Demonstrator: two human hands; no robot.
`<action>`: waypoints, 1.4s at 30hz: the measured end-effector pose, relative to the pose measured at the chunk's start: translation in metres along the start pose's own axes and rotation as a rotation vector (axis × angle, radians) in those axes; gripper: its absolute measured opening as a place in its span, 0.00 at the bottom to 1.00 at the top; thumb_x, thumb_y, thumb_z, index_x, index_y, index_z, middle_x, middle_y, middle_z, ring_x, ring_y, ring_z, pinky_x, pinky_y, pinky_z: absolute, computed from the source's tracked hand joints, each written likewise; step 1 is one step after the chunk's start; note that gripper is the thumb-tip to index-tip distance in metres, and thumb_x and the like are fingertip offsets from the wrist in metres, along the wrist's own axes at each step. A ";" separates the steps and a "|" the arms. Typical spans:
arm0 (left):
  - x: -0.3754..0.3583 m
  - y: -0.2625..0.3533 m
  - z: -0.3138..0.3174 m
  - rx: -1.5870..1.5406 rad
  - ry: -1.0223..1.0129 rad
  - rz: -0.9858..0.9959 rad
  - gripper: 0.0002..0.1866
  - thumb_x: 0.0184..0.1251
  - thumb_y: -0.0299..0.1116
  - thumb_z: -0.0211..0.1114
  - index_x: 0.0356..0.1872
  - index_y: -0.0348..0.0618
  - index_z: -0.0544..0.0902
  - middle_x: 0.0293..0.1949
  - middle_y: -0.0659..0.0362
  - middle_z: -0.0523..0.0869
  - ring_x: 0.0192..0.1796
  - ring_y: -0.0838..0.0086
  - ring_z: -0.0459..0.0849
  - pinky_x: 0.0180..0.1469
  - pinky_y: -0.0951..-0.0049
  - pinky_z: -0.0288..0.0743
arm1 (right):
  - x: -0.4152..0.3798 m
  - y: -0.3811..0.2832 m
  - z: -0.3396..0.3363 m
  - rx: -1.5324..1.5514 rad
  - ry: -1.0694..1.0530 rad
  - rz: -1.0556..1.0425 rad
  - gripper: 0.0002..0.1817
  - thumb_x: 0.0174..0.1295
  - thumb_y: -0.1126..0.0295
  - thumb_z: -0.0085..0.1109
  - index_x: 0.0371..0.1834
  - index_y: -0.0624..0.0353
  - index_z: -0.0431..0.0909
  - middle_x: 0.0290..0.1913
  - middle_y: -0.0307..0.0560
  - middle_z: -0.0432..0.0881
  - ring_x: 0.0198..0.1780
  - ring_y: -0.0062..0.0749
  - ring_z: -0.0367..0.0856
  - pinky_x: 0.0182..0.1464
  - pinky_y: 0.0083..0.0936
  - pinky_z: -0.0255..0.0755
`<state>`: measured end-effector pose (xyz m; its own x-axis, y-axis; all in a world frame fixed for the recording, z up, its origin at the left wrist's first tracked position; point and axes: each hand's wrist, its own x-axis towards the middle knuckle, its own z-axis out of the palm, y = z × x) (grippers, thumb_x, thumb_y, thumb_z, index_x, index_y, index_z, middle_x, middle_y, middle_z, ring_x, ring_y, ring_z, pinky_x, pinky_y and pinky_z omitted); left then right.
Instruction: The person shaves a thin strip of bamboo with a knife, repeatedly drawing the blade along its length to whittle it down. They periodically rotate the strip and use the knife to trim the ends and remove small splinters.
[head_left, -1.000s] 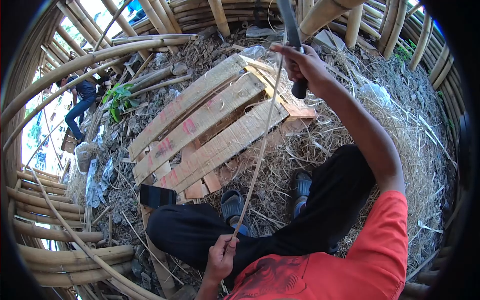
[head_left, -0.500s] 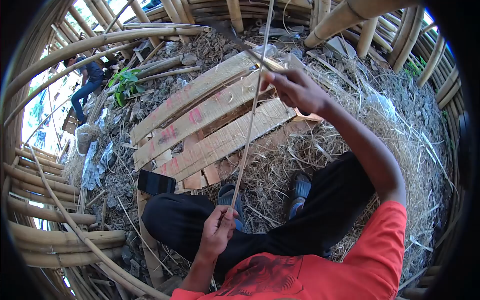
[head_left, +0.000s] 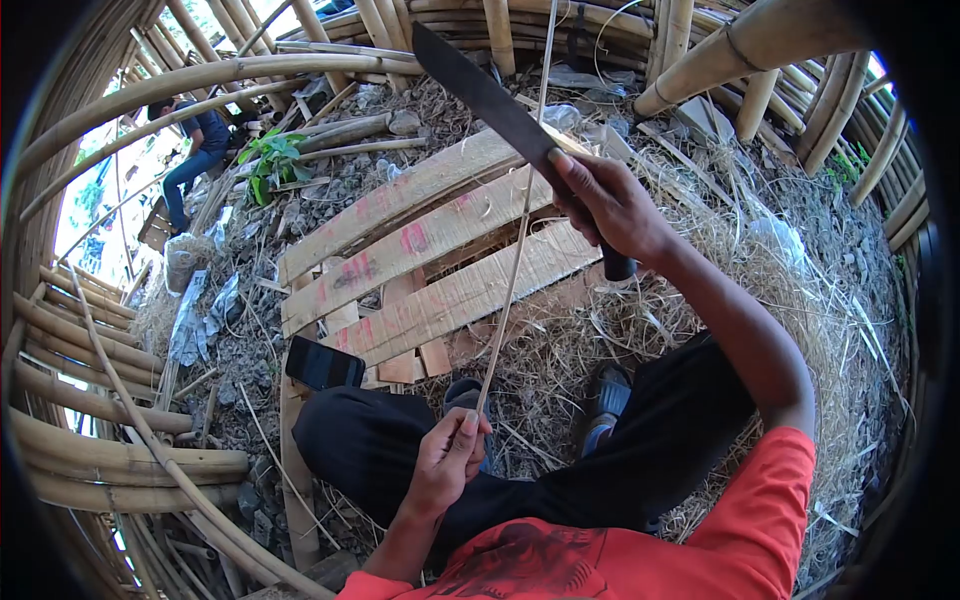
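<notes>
My left hand (head_left: 446, 462) is closed on the lower end of a long, thin bamboo strip (head_left: 513, 265), thumb on top, close above my lap. From there the strip runs up and away past the top of the view. Wrapped around the dark handle of a machete (head_left: 490, 95) is my right hand (head_left: 608, 205), with the handle's butt showing below the fist. Its broad dark blade points up and left, crossing the strip in this view. Below the hands lies a slatted wooden pallet (head_left: 430, 312) with red marks on its boards.
A phone (head_left: 325, 364) leans by my left knee. Thin shavings (head_left: 690, 290) cover the ground at right. Bamboo poles (head_left: 130, 465) bound the left side, and a thick pole (head_left: 745, 50) juts in at top right. A person (head_left: 196, 155) sits beyond the bamboo at upper left.
The machete blade, blurred before, now shows sharply, raised across the strip. My right hand has shifted slightly down and right. My left hand still holds the strip's lower end.
</notes>
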<state>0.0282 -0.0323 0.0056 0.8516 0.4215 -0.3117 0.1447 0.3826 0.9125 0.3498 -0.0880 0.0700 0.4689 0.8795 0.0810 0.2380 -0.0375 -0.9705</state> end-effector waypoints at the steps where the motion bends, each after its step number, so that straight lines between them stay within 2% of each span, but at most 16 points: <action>1: 0.000 0.000 0.002 0.006 0.006 0.010 0.15 0.78 0.44 0.50 0.39 0.42 0.72 0.17 0.70 0.59 0.16 0.89 0.53 0.16 0.84 0.45 | 0.001 0.001 0.000 0.014 0.049 0.014 0.28 0.74 0.44 0.39 0.35 0.61 0.74 0.19 0.33 0.68 0.23 0.21 0.68 0.27 0.25 0.65; 5: 0.001 0.002 0.004 0.016 0.045 0.024 0.16 0.77 0.45 0.50 0.38 0.41 0.73 0.17 0.70 0.60 0.15 0.89 0.54 0.16 0.84 0.45 | -0.005 -0.007 0.007 -0.230 -0.177 -0.008 0.30 0.74 0.43 0.38 0.33 0.62 0.76 0.20 0.34 0.68 0.23 0.19 0.67 0.26 0.23 0.62; 8: 0.000 0.003 0.002 0.004 0.046 0.028 0.14 0.78 0.43 0.50 0.39 0.41 0.73 0.18 0.71 0.61 0.16 0.90 0.54 0.17 0.83 0.46 | -0.005 -0.007 0.010 -0.185 -0.063 -0.067 0.31 0.73 0.43 0.38 0.30 0.61 0.74 0.21 0.34 0.68 0.23 0.19 0.66 0.26 0.23 0.62; 13: 0.001 0.005 0.006 0.032 0.059 0.038 0.14 0.78 0.41 0.50 0.39 0.40 0.73 0.19 0.71 0.62 0.18 0.91 0.56 0.19 0.84 0.48 | -0.007 -0.006 0.012 -0.012 -0.192 0.142 0.29 0.73 0.43 0.40 0.29 0.60 0.73 0.21 0.30 0.67 0.21 0.13 0.65 0.23 0.18 0.60; 16: 0.000 -0.002 0.003 0.123 0.112 0.089 0.14 0.78 0.40 0.52 0.39 0.40 0.74 0.19 0.71 0.64 0.20 0.90 0.58 0.20 0.85 0.51 | -0.008 -0.007 0.009 -0.047 -0.207 0.061 0.29 0.73 0.43 0.41 0.28 0.60 0.73 0.20 0.30 0.66 0.21 0.13 0.64 0.22 0.19 0.59; 20: -0.002 -0.005 0.003 0.237 0.168 0.182 0.12 0.76 0.38 0.54 0.39 0.38 0.76 0.20 0.70 0.67 0.22 0.89 0.61 0.23 0.84 0.55 | -0.009 0.002 0.006 0.023 -0.184 0.077 0.30 0.73 0.42 0.40 0.27 0.60 0.74 0.19 0.30 0.66 0.19 0.13 0.63 0.21 0.19 0.57; 21: -0.001 -0.006 0.004 0.256 0.176 0.203 0.12 0.76 0.37 0.54 0.39 0.37 0.76 0.20 0.70 0.68 0.22 0.89 0.62 0.23 0.84 0.56 | -0.009 0.003 0.006 0.049 -0.121 0.036 0.30 0.73 0.43 0.41 0.26 0.59 0.73 0.18 0.31 0.67 0.18 0.13 0.63 0.19 0.17 0.57; 23: -0.001 -0.009 0.004 0.258 0.179 0.242 0.13 0.75 0.40 0.56 0.38 0.39 0.75 0.19 0.71 0.66 0.20 0.91 0.60 0.21 0.85 0.52 | -0.007 0.004 0.007 0.097 0.002 -0.051 0.30 0.73 0.43 0.41 0.25 0.58 0.72 0.18 0.33 0.69 0.16 0.13 0.64 0.17 0.14 0.58; 27: -0.004 -0.008 0.005 0.306 0.175 0.269 0.13 0.75 0.40 0.57 0.37 0.40 0.75 0.19 0.71 0.66 0.19 0.91 0.60 0.19 0.86 0.51 | -0.007 -0.001 0.005 0.121 0.064 -0.066 0.32 0.73 0.42 0.38 0.25 0.59 0.73 0.16 0.33 0.69 0.14 0.13 0.64 0.16 0.14 0.57; 30: -0.007 -0.009 0.004 0.280 0.175 0.224 0.11 0.75 0.35 0.56 0.39 0.36 0.76 0.20 0.68 0.71 0.23 0.88 0.65 0.25 0.83 0.59 | -0.006 0.005 0.010 0.109 0.085 -0.105 0.32 0.73 0.42 0.37 0.25 0.59 0.73 0.16 0.33 0.69 0.14 0.13 0.64 0.16 0.14 0.57; 33: -0.008 -0.008 0.007 0.289 0.166 0.219 0.11 0.75 0.37 0.56 0.39 0.37 0.76 0.20 0.68 0.70 0.22 0.88 0.65 0.24 0.83 0.59 | -0.007 0.005 0.009 0.079 0.021 -0.132 0.31 0.73 0.43 0.38 0.24 0.59 0.73 0.16 0.33 0.70 0.15 0.13 0.65 0.17 0.15 0.57; 36: -0.012 -0.007 0.007 0.174 0.098 0.100 0.12 0.76 0.39 0.55 0.37 0.39 0.75 0.19 0.70 0.68 0.20 0.90 0.62 0.21 0.84 0.55 | -0.008 0.004 0.015 -0.012 -0.024 -0.174 0.31 0.74 0.45 0.39 0.22 0.59 0.74 0.15 0.32 0.69 0.16 0.13 0.65 0.18 0.16 0.56; 37: -0.013 -0.005 0.008 0.121 0.083 0.073 0.12 0.76 0.39 0.55 0.37 0.40 0.74 0.19 0.70 0.67 0.20 0.90 0.61 0.20 0.85 0.53 | -0.010 0.001 0.015 -0.073 -0.037 -0.169 0.31 0.74 0.47 0.40 0.28 0.64 0.77 0.19 0.34 0.68 0.23 0.17 0.64 0.25 0.21 0.59; 40: -0.014 0.003 0.011 0.007 0.048 0.015 0.12 0.76 0.40 0.54 0.36 0.42 0.73 0.18 0.72 0.64 0.19 0.92 0.57 0.19 0.85 0.48 | -0.009 0.003 0.018 -0.107 0.021 -0.229 0.31 0.74 0.47 0.40 0.29 0.65 0.78 0.18 0.35 0.68 0.23 0.17 0.64 0.25 0.22 0.60; 42: -0.013 0.006 0.011 -0.015 0.036 0.011 0.12 0.76 0.40 0.54 0.36 0.42 0.73 0.18 0.72 0.63 0.18 0.92 0.56 0.18 0.86 0.46 | -0.007 0.003 0.019 -0.094 0.012 -0.174 0.32 0.74 0.46 0.41 0.27 0.65 0.77 0.17 0.35 0.68 0.22 0.18 0.65 0.24 0.22 0.61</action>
<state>0.0236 -0.0448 0.0179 0.8344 0.4549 -0.3113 0.1278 0.3897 0.9120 0.3307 -0.0851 0.0621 0.4241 0.8707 0.2489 0.3947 0.0697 -0.9161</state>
